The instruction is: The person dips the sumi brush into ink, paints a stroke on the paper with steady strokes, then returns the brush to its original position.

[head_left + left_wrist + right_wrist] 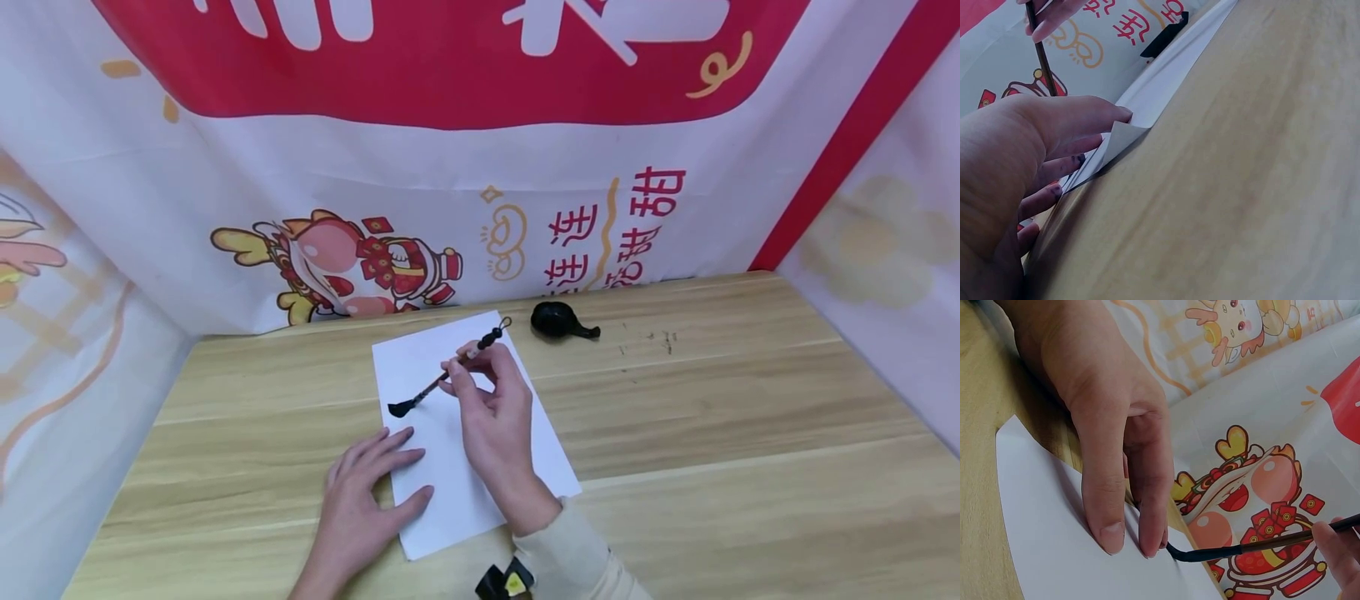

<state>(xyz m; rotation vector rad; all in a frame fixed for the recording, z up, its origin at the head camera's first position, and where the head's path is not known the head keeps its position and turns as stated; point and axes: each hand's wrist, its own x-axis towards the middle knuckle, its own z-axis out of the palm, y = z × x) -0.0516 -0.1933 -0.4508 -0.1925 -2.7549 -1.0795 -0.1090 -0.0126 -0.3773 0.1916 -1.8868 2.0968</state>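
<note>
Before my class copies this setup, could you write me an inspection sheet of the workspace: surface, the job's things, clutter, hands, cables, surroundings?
Surface: light wood-grain table; small dark marks toward its far edge.
Job's things: white rectangular paper sheet, its edge lifted near the left thumb; slim brown-handled brush with black bristles, tip over the sheet's left part.
Clutter: glossy black rounded object with a narrow end, right of the sheet's far end; purpose unclear.
Hands: left hand rests across the sheet's left edge; right hand holds the brush.
Cables: nothing seen.
Surroundings: white fabric backdrop printed with red lettering and cartoon figures.
</note>
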